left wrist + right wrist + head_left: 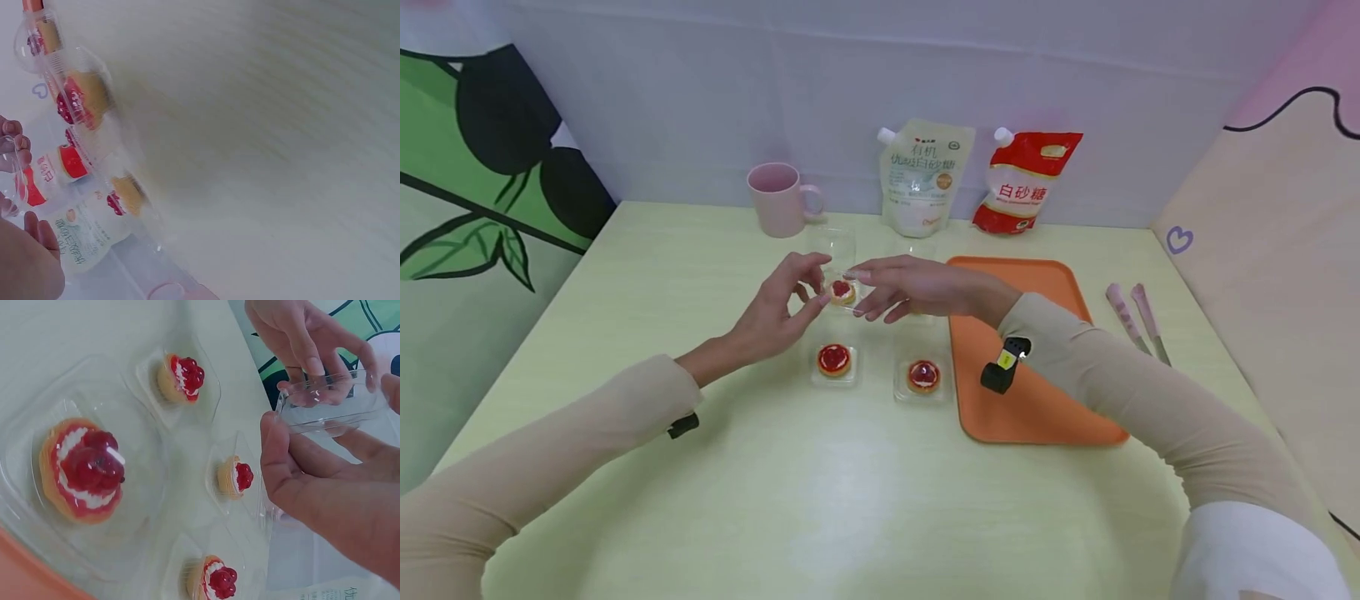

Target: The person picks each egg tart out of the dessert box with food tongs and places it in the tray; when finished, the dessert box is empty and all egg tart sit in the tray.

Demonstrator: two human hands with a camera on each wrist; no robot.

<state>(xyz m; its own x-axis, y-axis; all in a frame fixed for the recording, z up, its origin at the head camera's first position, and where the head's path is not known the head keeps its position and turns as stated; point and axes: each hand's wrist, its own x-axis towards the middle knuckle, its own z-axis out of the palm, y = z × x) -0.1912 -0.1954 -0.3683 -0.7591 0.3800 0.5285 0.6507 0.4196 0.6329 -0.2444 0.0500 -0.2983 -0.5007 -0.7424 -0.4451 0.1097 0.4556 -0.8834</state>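
Note:
Both hands hold a clear plastic lid between them, raised over the table. My left hand pinches one side with thumb and forefinger. From the other side my right hand grips it, its thumb at the rim in the right wrist view. Behind the lid, in the head view, shows a red-topped fruit tart. Nearer me are two similar tarts, a left one and a right one, each in a clear plastic base. A further tart is mostly hidden under my right hand.
An orange tray lies under my right forearm. Two pink-handled utensils are right of it. Along the back stand a pink mug, a pale sugar pouch and a red-and-white sugar pouch. Clear plastic stands before the mug.

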